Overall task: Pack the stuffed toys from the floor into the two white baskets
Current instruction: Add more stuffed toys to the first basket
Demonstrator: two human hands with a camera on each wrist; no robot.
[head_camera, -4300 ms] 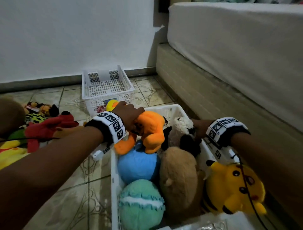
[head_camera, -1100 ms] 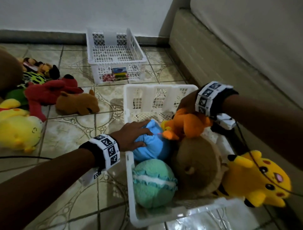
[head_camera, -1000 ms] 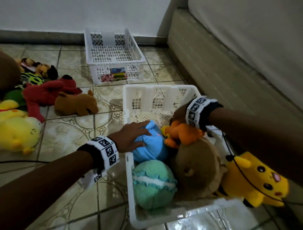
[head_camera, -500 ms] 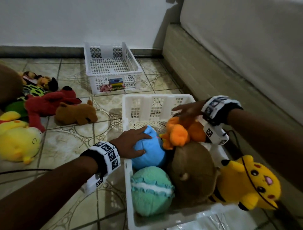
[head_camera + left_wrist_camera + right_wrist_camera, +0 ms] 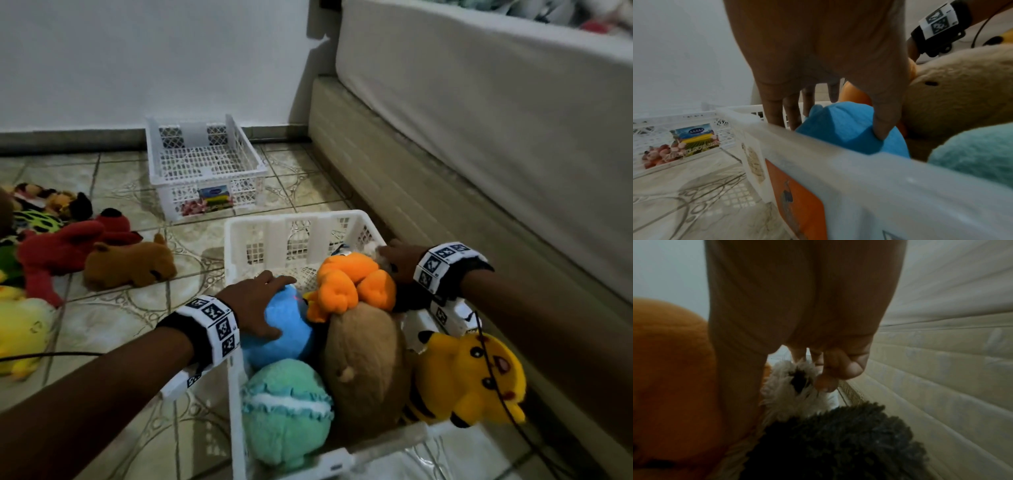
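White plastic near basket (image 5: 236, 240) sits packed except a bare far end; the far basket (image 5: 205, 178) holds nothing. Left hand (image 5: 255, 306) presses the blue toy (image 5: 284, 329), fingers spread. Right hand (image 5: 399, 260), off the orange toy (image 5: 352, 284) now, pinches white fur (image 5: 795, 386). Red toy (image 5: 65, 246) lies on tiles.

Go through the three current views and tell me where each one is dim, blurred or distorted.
Head view: dim room, wide-angle bend in the bed edge, near white plastic basket sharp enough. Left wrist view: that basket's rim smeared close to the lens, left hand on the blue round plush toy fairly clear. Right wrist view: darkest and softest; right hand, orange plush toy and black-and-white fluffy toy blurred.
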